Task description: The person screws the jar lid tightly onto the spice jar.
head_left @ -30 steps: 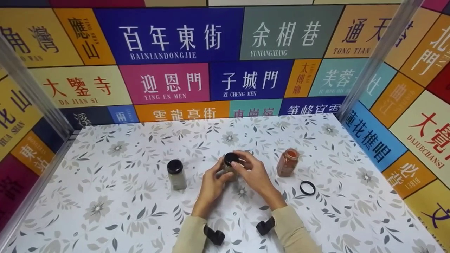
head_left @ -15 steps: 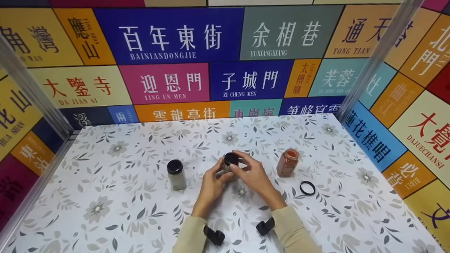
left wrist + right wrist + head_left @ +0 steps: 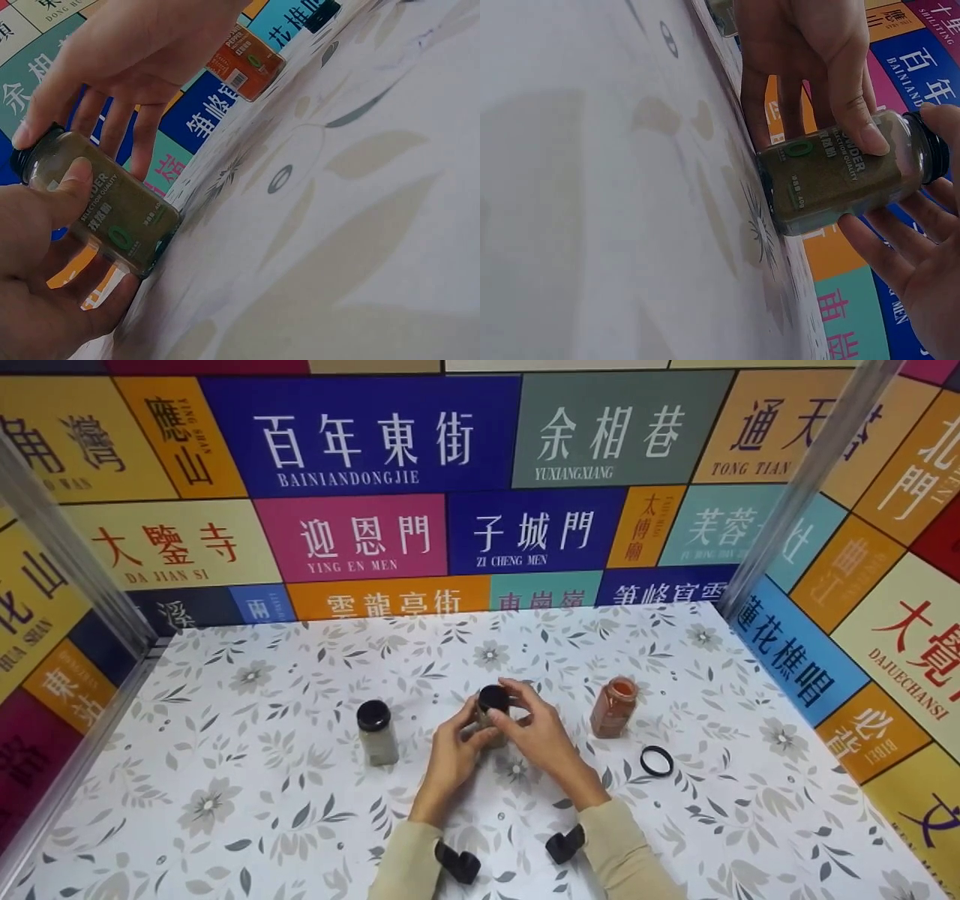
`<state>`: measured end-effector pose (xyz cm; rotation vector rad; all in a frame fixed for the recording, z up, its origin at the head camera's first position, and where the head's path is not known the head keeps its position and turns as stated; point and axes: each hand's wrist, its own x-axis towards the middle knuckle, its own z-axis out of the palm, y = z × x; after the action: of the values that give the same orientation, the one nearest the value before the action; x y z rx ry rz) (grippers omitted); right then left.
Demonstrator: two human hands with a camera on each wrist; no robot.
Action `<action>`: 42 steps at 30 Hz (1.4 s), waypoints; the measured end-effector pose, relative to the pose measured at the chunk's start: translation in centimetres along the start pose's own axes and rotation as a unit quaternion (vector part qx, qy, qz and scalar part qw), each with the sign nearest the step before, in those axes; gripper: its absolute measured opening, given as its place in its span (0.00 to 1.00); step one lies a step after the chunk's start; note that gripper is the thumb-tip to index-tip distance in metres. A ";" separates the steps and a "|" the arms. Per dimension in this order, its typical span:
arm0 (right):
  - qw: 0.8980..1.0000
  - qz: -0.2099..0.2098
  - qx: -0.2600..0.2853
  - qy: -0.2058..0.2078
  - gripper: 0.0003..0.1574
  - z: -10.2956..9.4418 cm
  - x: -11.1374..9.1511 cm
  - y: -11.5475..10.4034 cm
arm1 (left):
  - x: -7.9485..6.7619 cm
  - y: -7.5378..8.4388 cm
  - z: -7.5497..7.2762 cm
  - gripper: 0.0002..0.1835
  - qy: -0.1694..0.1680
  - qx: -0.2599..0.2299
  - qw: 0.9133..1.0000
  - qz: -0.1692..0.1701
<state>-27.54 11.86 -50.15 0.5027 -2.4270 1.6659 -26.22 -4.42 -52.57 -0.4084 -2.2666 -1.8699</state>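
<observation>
A clear spice jar [image 3: 112, 202] of brown-green powder stands on the table under a black lid [image 3: 493, 697]. My left hand [image 3: 454, 750] grips its body, thumb across the printed label, as the left wrist view shows. My right hand [image 3: 546, 731] holds the lid, with the thumb on the near side and a fingertip on the far side. In the right wrist view, the right hand's lower fingers [image 3: 885, 240] lie along the jar's side. To the left stands a second black-lidded jar [image 3: 378, 735] of pale powder.
At right an uncapped jar [image 3: 615, 707] of orange-red powder stands upright. A black ring-like lid [image 3: 657, 761] lies in front of it. Panels printed with signs [image 3: 360, 435] rise behind the floral tabletop [image 3: 262, 780], and metal posts [image 3: 787, 502] mark its far corners.
The right thumb has slid off the top of the lid to its near edge, and the right fingers have shifted slightly. The left hand and the other jars have stayed in place.
</observation>
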 end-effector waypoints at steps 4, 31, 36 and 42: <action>1.000 -0.001 -0.007 0.001 0.29 0.0 -0.1 0.0 | 0.0 0.0 0.1 0.34 -0.001 0.002 1.000 -0.009; 1.000 0.008 -0.002 -0.005 0.29 0.0 0.2 -0.5 | 0.1 0.1 0.2 0.34 0.007 0.012 1.000 -0.005; 0.999 -0.022 -0.021 0.022 0.27 0.3 0.2 -0.7 | 0.1 -0.1 0.3 0.33 0.014 0.016 1.000 0.013; 0.996 -0.038 -0.054 0.055 0.27 0.7 0.1 -0.8 | 0.0 -0.1 0.3 0.33 0.023 0.025 0.999 0.011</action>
<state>-27.30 10.93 -49.63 0.4669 -2.3730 1.4816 -26.25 -4.14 -52.67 -0.3776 -2.2652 -1.7901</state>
